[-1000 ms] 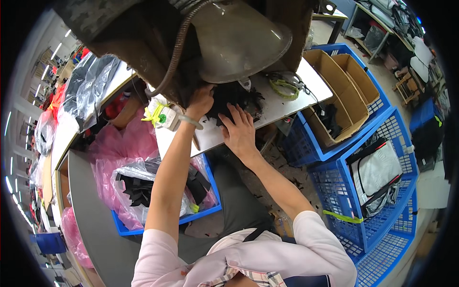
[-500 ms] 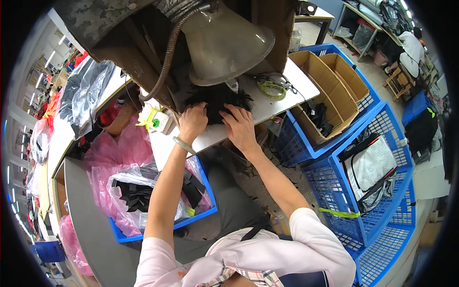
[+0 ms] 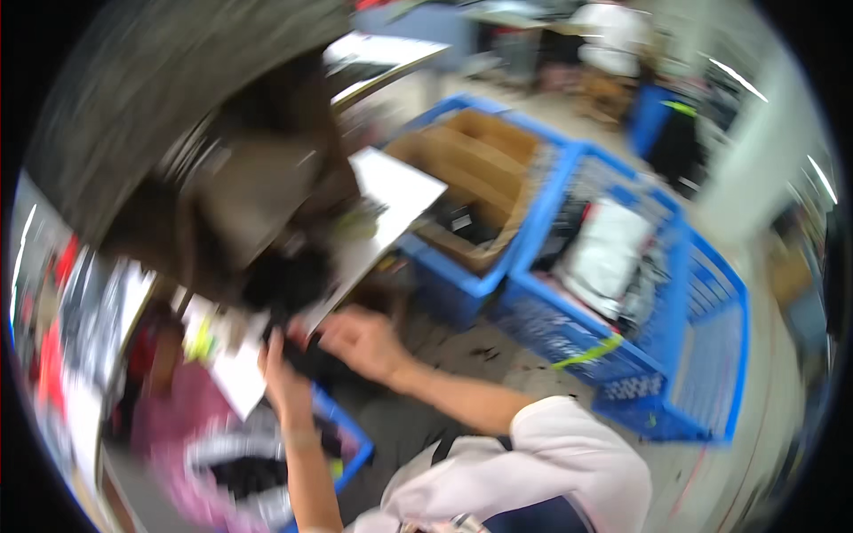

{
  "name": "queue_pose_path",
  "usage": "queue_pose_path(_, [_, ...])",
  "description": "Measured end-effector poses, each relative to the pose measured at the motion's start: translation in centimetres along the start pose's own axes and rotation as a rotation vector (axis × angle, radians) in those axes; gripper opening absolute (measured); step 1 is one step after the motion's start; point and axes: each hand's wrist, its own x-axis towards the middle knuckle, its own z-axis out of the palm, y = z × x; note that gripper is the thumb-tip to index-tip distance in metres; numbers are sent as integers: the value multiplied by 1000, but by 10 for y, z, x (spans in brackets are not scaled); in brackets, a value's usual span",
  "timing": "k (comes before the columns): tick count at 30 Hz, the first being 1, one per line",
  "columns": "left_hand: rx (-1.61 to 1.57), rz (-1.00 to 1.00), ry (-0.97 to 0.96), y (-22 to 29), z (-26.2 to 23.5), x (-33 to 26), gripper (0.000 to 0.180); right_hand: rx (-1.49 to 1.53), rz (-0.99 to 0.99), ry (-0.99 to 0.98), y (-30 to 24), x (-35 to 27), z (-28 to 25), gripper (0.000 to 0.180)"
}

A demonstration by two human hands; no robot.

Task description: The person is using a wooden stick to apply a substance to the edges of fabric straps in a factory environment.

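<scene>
Motion blurs the picture. My left hand (image 3: 286, 384) is upright in front of the white worktable (image 3: 391, 191), its fingers closed on a dark, limp-looking black piece (image 3: 318, 361). Beside it on the right is my right hand (image 3: 362, 345), its fingers bent and smeared; whether they grip the black piece is unclear. Behind both hands, a heap of black pieces (image 3: 289, 277) lies on the table under a dull, cone-shaped lamp hood (image 3: 253, 195).
To the right stand a blue crate with a cardboard box (image 3: 506, 142) inside and a blue basket (image 3: 569, 324) holding a white bundle (image 3: 609, 249). Low on the left, a blue bin (image 3: 355, 444) holds bagged black pieces. A person in white (image 3: 613, 35) sits far back.
The view has swung to the right. Both hands have drawn back from the black heap under the lamp hood to the table's front edge, with a black piece now between them.
</scene>
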Motion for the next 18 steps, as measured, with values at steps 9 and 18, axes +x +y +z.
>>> queue_pose_path(9, [-95, -263, -354, -53, 75, -56, 22, 322, 378, 265, -10, -64, -49, 24])
queue_pose_path(18, [-237, -264, -324, -29, 87, -36, 37, 306, 354, 67, -39, -67, -62, 15])
